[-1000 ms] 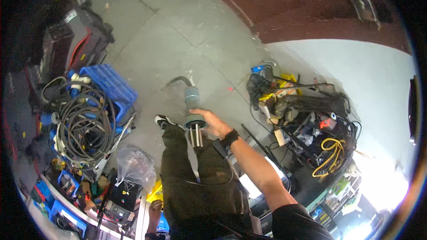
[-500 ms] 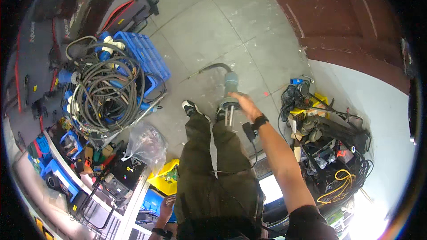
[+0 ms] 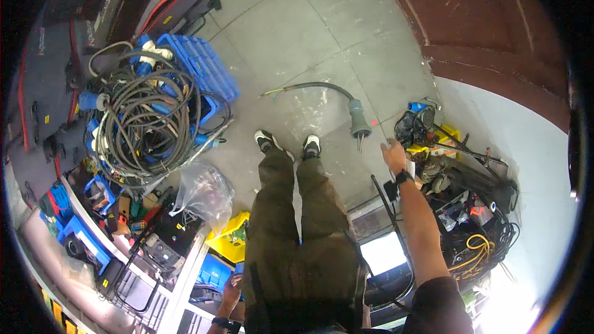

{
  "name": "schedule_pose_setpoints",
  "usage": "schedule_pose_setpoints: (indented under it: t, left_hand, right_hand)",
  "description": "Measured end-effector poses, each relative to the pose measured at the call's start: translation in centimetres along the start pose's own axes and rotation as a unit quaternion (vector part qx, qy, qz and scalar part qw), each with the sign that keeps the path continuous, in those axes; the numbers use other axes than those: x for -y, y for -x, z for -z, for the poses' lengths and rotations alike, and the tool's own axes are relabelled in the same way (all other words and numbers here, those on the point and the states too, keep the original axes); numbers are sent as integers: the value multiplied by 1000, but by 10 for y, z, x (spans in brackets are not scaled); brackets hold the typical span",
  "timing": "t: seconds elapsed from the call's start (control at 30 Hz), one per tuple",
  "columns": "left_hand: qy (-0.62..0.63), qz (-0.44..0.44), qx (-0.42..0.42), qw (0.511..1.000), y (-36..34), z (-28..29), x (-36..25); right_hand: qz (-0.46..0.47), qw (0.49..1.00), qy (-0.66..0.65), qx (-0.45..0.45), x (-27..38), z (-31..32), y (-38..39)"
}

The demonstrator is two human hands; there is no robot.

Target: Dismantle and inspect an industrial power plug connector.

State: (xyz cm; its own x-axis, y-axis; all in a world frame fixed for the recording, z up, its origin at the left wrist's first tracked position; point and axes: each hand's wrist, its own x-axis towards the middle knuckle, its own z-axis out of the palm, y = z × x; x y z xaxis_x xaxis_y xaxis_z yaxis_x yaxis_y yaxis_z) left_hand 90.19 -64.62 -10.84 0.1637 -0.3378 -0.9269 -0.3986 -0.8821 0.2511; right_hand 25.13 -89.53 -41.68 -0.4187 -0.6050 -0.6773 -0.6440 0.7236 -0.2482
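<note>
A grey-green industrial plug (image 3: 359,119) lies on the tiled floor (image 3: 284,43) beyond my feet, long metal pins toward me, its short black cable (image 3: 322,86) curving left to frayed, stripped wire ends. My right hand (image 3: 394,156) is open and empty just below and right of the plug, apart from it. A small black device (image 3: 390,190) hangs beside that wrist. My left hand (image 3: 232,287) hangs low by my left thigh, beside a blue bin (image 3: 213,272), its fingers loosely bent and apart, with nothing visible in them.
Coiled cables (image 3: 145,130) lie by a blue crate (image 3: 207,65) and dark cases (image 3: 46,93) at left. A plastic bag (image 3: 204,195) and yellow bin (image 3: 226,241) are near my left leg. Tangled equipment (image 3: 464,185) lines the right, beside a white wall (image 3: 520,124).
The plug has left my right hand and lies on the floor, cable stretched leftward. My right hand has drawn back rightward and opened. The view shifted between the earlier frames.
</note>
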Motion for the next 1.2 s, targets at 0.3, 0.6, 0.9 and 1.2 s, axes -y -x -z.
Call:
schedule_pose_setpoints:
  t: [0.3,0.6,0.9,1.2]
  left_hand:
    - [48,20,-9,999,-45,17,-31]
    - [-279,-382,97,876,-128,84,-110]
    - [-389,-230,53,890,-274,50,-279]
    - [-516,-376,137,758,-368,-113,-415]
  right_hand:
    - [-139,985,-44,92,-106,-36,154]
    - [-294,915,-257,104,-117,-116,255]
    - [-295,914,-277,-19,-159,-150,242]
    - [-130,978,-163,-30,-214,-141,127]
